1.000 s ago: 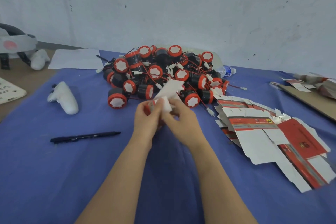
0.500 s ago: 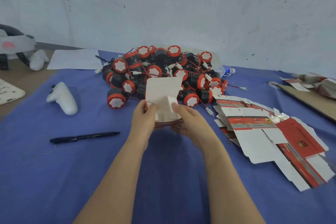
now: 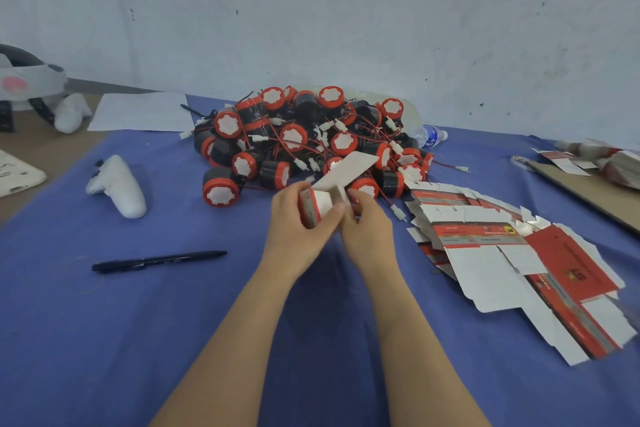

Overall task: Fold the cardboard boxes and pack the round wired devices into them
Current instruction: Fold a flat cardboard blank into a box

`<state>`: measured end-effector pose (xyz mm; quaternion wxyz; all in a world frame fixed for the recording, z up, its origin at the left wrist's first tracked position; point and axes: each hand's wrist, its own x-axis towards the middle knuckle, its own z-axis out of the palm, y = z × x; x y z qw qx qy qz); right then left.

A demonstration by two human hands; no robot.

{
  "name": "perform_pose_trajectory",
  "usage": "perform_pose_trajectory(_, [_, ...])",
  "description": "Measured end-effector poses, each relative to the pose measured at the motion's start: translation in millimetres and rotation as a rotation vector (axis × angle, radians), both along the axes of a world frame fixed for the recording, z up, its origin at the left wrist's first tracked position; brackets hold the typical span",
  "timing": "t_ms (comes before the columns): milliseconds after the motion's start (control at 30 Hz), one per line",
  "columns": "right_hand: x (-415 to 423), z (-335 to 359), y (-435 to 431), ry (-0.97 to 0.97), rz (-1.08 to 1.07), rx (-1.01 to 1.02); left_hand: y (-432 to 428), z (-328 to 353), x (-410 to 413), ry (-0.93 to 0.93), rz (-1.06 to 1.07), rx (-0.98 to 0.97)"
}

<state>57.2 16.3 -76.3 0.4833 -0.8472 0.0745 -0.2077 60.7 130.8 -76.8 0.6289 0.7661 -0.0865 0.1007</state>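
Nearest stood the blue cloth (image 3: 173, 340) covering the table, with two bare forearms reaching across it. Above the cloth, centre: one half-folded cardboard box (image 3: 320, 203), red-banded outside, white inside, one long flap raised toward the far right. The left hand (image 3: 298, 225) had its fingers curled round the box's red-banded side, thumb laid across the white face. The right hand (image 3: 369, 234) pinched the opposite side, its fingers bent and mostly hidden behind the card. Left of the hands lay a black pen (image 3: 159, 260) on the cloth. To the right was a spread of flat box blanks (image 3: 502, 253), overlapping, red and white. Further left lay a white controller (image 3: 117, 189). Just beyond the held box sat a heap of round wired devices (image 3: 298, 139), black bodies, red caps, red leads with white plugs. Behind the heap's right edge lay a water bottle (image 3: 429, 135) on its side. At the far left were a sheet of paper (image 3: 138, 111) and a white headset (image 3: 24, 80).
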Motion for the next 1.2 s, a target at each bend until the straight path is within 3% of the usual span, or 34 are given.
perform_pose_trajectory(67, [0, 4, 0, -0.041, -0.104, 0.057, 0, -2, 1, 0.025, -0.010, 0.031])
perform_pose_trajectory(200, [-2, 12, -6, -0.023, -0.211, 0.367, 1, -5, 4, 0.095, 0.004, 0.094])
perform_pose_trajectory(367, [-7, 13, -1, -0.041, -0.218, 0.613, -3, -4, -3, -0.172, 0.238, 0.134])
perform_pose_trajectory(467, [-4, 13, 4, 0.002, -0.082, 0.886, -2, 1, -8, -0.141, 0.282, -0.010])
perform_pose_trajectory(533, [-5, 14, 5, 0.070, 0.069, 1.183, -2, 5, -9, -0.046, 0.301, -0.230])
perform_pose_trajectory(600, [-7, 15, 5, 0.103, 0.158, 1.304, 1, 8, -3, 0.093, 0.277, -0.491])
perform_pose_trajectory(667, [-5, 13, 7, 0.116, 0.191, 1.273, 6, 8, 4, 0.206, 0.248, -0.651])
perform_pose_trajectory(700, [-5, 12, 9, 0.111, 0.179, 1.161, 8, 9, 6, 0.246, 0.246, -0.691])
perform_pose_trajectory(833, [-4, 6, 13, 0.056, 0.090, 0.419, 17, 4, 11, 0.331, 0.301, -0.690])
perform_pose_trajectory(900, [-7, 7, 13, -0.025, 0.065, 0.190, 19, 3, 12, 0.284, 0.377, -0.581])
perform_pose_trajectory(1033, [-15, 14, 16, -0.373, 0.195, 0.169, 20, 4, 11, 0.137, 0.488, -0.380])
perform_pose_trajectory(1133, [-16, 18, 16, -0.384, 0.157, 0.111, 20, 9, 8, 0.127, 0.433, -0.514])
perform_pose_trajectory(1200, [-13, 18, 12, -0.343, 0.069, 0.246, 20, 12, 9, 0.113, 0.217, -0.701])
